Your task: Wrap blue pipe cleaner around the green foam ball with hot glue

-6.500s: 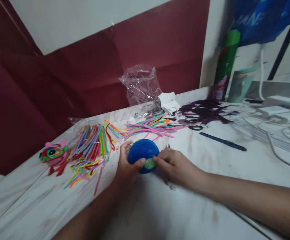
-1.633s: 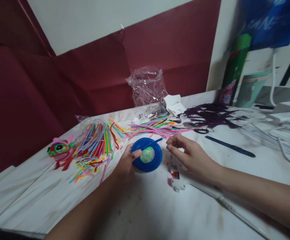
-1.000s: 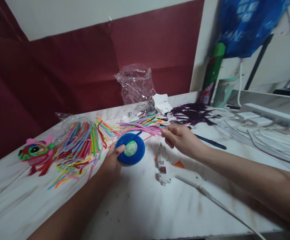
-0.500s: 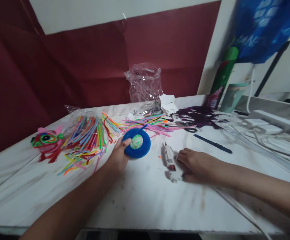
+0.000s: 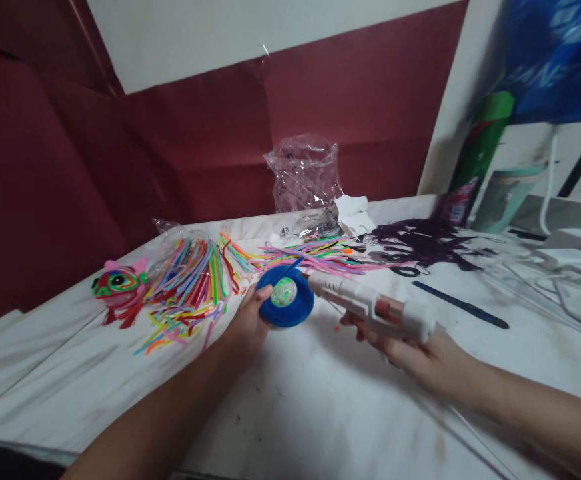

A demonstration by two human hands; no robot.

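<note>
My left hand (image 5: 251, 312) grips a blue disc (image 5: 296, 309) by its left edge, thumb on top. The disc looks like coiled pipe cleaner, with a whitish-green round centre and a short blue end sticking up at its top. My right hand (image 5: 400, 347) is closed around the handle of a white glue gun (image 5: 355, 293), held above the table. The gun's nozzle points left, close to the disc's right edge; whether they touch I cannot tell. A cord trails from below my right hand.
Colourful pipe cleaners (image 5: 195, 273) lie across the table's back. A red-and-pink animal figure (image 5: 119, 288) stands left. Black-handled scissors (image 5: 404, 271), dark purple strands (image 5: 420, 240) and a dark blue strap-like strip (image 5: 460, 304) lie right, near white chargers and cables (image 5: 565, 287).
My right hand has lifted the glue gun off the table and swung its nozzle left toward the blue disc. My left hand still holds the disc. The camera view has shifted slightly left.
</note>
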